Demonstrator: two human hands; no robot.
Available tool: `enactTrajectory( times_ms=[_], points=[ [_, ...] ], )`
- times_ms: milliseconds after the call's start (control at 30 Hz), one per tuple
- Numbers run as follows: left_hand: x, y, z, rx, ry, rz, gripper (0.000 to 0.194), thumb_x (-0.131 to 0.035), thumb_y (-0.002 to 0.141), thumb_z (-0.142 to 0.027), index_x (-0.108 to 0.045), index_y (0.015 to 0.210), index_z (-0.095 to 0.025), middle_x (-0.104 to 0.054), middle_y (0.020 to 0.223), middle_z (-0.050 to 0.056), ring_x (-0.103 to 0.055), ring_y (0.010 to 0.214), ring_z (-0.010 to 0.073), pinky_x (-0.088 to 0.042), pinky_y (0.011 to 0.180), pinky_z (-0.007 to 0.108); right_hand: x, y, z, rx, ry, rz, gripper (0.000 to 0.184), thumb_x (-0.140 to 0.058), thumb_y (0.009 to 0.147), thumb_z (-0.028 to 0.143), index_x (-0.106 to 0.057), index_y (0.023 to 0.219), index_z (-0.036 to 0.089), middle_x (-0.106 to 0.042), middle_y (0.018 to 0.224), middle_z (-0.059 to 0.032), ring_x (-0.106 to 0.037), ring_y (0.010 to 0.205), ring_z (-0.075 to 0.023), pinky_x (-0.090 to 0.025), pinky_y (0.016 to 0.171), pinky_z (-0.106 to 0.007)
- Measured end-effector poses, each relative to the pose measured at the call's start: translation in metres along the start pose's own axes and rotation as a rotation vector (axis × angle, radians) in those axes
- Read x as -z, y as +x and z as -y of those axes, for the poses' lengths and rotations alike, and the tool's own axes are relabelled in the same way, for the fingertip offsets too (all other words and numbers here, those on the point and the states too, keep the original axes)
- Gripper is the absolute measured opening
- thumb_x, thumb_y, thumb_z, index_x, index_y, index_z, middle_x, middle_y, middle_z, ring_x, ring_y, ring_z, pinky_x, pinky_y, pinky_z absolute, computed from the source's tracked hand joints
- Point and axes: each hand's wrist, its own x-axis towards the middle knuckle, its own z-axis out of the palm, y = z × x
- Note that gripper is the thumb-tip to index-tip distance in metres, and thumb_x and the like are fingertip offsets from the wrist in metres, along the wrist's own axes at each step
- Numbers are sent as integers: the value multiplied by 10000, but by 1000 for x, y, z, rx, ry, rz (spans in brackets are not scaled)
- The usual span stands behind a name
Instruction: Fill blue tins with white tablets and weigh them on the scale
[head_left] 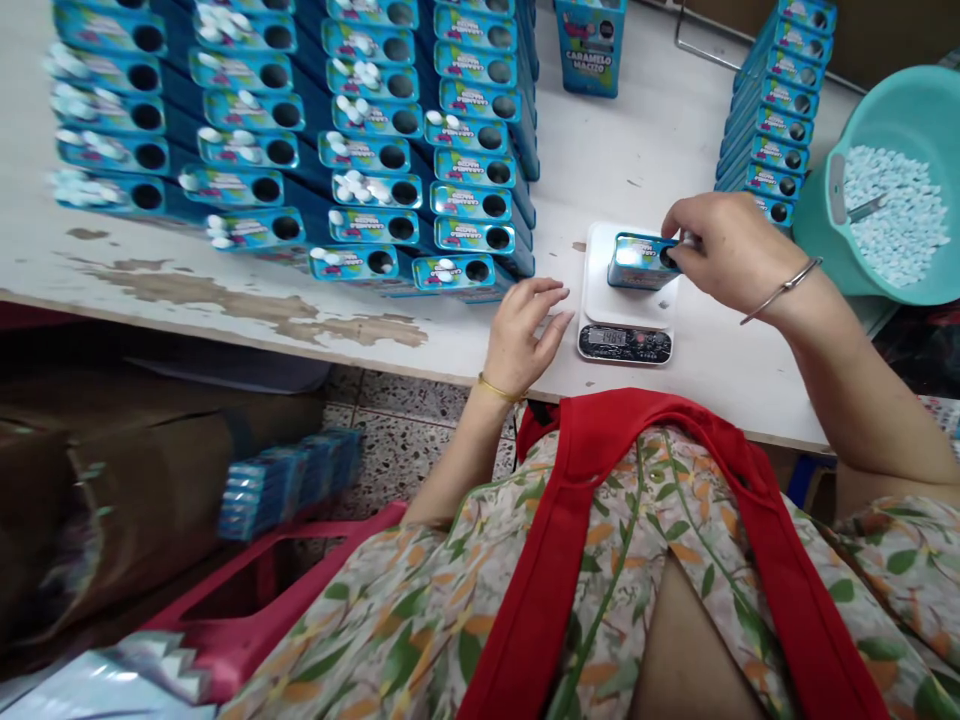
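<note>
A blue candy tin (636,262) stands upright on a white digital scale (600,290), whose display appears to read 1484. My right hand (731,245), with a bangle on the wrist, is over the tin's right end. Its thumb and fingertips are pinched together at the round hole in the top, and a small white candy (688,239) shows between them. To the left of the scale, my left hand (521,335) hovers at or rests on the table edge, fingers apart and holding nothing. It is close to the nearest row of blue tins (454,272).
Several rows of blue tins (255,185) fill the table's left, many with white candies on top. Another row (780,125) stands at the right, beside a turquoise bucket (817,230) of white candies with a scoop handle. One larger tin (591,50) is at the back.
</note>
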Motion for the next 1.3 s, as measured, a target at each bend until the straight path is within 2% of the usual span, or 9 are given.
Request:
enactTrajectory(
  times_ms=[200,300,400,533,767,900,1033,1167,1300],
  points=[
    [-9,-3,6,-30,-43,-35,264,-529,1045,-380,-667,1199,-216,-701,1171,102,-672,1124,218,-558,1017,402,4,-17,-15,-228,605,-162,142,-761,858,368,-709,849,237,-596,662,7,-605,615,-139,-540,586,-286],
    [-14,-7,12,14,-39,-8,288,-509,1053,-415,-665,1205,-227,-700,1164,96,-675,1115,221,-562,1009,403,-14,-38,-43,-400,902,-221,250,-752,856,481,-679,899,246,-666,799,-14,-633,667,-134,-522,529,-250],
    [-17,-10,16,66,-15,16,334,-483,1057,-471,-664,1209,-235,-694,1165,93,-670,1133,227,-560,1022,418,-40,-62,-67,-497,999,-185,299,-748,844,509,-653,937,242,-676,831,-24,-667,728,-148,-562,564,-260],
    [-17,-8,19,83,-2,11,374,-465,1057,-511,-666,1210,-236,-688,1164,94,-661,1155,234,-552,1045,433,-57,-78,-66,-497,927,-194,263,-750,856,458,-639,959,243,-675,832,-25,-653,692,-149,-568,575,-285],
    [-15,-5,16,53,12,4,358,-464,1062,-490,-674,1184,-228,-707,1132,88,-674,1121,220,-561,1019,411,-26,-54,-12,-251,685,-389,125,-747,867,338,-709,912,228,-606,667,10,-578,564,-129,-491,569,-294],
    [-14,-4,13,38,-2,20,313,-472,1062,-440,-680,1148,-222,-722,1105,87,-685,1071,213,-569,978,394,-17,-34,0,-172,434,-284,56,-708,870,317,-732,919,304,-678,838,-18,-674,787,-212,-602,774,-404],
    [-14,-4,12,40,-10,37,290,-485,1057,-420,-685,1112,-218,-728,1087,80,-687,1044,207,-570,950,378,-15,-24,1,-100,190,-133,164,-676,835,271,-744,964,347,-710,1027,-36,-665,992,-296,-584,959,-541],
    [-15,-4,12,14,-37,32,261,-510,1053,-390,-690,1094,-207,-733,1071,79,-692,1024,201,-568,934,362,-15,-21,2,-42,142,-109,167,-668,864,183,-768,973,261,-693,1010,-53,-669,955,-249,-551,962,-450],
    [-16,-2,14,31,-28,64,259,-516,1048,-393,-687,1084,-202,-734,1067,82,-689,1022,205,-563,932,365,-15,-16,1,29,268,-225,190,-657,842,67,-758,887,221,-664,819,-30,-654,848,-200,-529,901,-371]
  ],
)
